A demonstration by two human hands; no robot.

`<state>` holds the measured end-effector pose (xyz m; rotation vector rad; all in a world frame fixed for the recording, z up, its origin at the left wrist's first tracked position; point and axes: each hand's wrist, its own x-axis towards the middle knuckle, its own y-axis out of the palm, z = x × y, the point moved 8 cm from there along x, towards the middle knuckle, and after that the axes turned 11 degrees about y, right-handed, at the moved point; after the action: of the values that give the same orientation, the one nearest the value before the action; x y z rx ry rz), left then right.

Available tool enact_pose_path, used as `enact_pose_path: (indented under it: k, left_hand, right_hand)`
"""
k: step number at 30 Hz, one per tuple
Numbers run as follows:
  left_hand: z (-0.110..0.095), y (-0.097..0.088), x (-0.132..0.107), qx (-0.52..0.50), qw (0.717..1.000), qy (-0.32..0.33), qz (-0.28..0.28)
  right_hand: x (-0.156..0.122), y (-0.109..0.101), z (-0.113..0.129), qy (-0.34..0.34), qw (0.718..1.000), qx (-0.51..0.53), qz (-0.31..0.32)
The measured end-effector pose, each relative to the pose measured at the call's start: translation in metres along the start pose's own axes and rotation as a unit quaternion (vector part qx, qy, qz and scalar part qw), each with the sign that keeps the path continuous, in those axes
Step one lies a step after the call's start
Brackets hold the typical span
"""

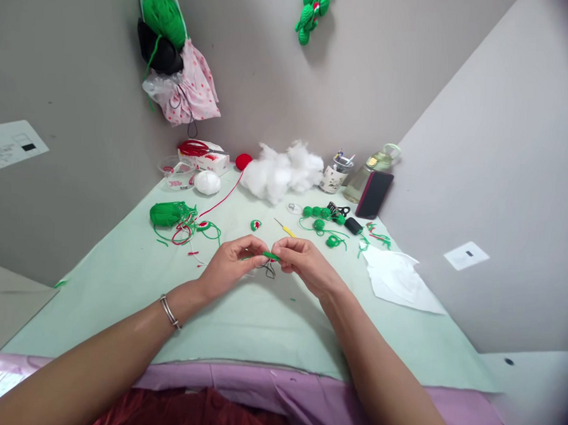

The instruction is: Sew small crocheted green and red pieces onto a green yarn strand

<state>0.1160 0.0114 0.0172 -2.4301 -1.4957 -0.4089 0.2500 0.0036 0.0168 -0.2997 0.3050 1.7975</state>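
Note:
My left hand point(237, 261) and my right hand point(302, 261) meet above the middle of the table. Both pinch a small green crochet piece point(271, 255) between thumb and fingertips, one hand at each end. Dark and white thread ends point(267, 271) hang below it. Just beyond my right hand lies a yellow-handled crochet hook point(286, 228). A small green, white and red crochet piece point(255, 225) rests beyond my fingers. To the left are a green yarn skein point(166, 214) and tangled red, white and green yarn point(188, 225).
White stuffing point(283, 174), a red yarn ball point(243, 161) and scissors point(195, 147) on a box line the back. Green crochet balls point(319, 224), a black thread spool point(354, 226), a phone point(374, 195), a bottle point(362, 178) and white paper point(402, 279) are on the right.

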Motion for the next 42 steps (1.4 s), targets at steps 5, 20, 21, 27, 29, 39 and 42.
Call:
enact_pose_path:
  k: [5,20,21,27,29,39,42]
  left_hand:
    - [0.000,0.007,-0.001,-0.043,0.997,-0.029,0.049]
    - [0.002,0.011,-0.004,-0.172,0.977,-0.107,0.062]
    - [0.001,0.010,-0.004,-0.176,0.977,-0.105,0.060]
    - [0.002,0.011,-0.003,-0.168,0.978,-0.106,0.068]
    - [0.004,0.010,-0.002,-0.158,0.981,-0.095,0.062]
    - [0.005,-0.002,0.002,-0.088,0.995,-0.039,0.014]
    - [0.007,-0.001,0.002,-0.107,0.993,-0.049,0.008]
  right_hand:
    - [0.009,-0.015,-0.003,0.005,0.991,0.133,-0.025]
    - [-0.002,-0.173,0.014,-0.136,0.931,0.229,-0.248]
    - [-0.002,-0.183,0.013,-0.146,0.929,0.223,-0.257]
    - [-0.010,-0.200,0.013,-0.188,0.910,0.204,-0.308]
    - [-0.011,-0.185,0.016,-0.186,0.913,0.190,-0.308]
    - [-0.026,-0.002,0.037,-0.207,0.935,-0.275,-0.085]
    - [-0.034,0.009,0.040,-0.289,0.880,-0.353,-0.130]
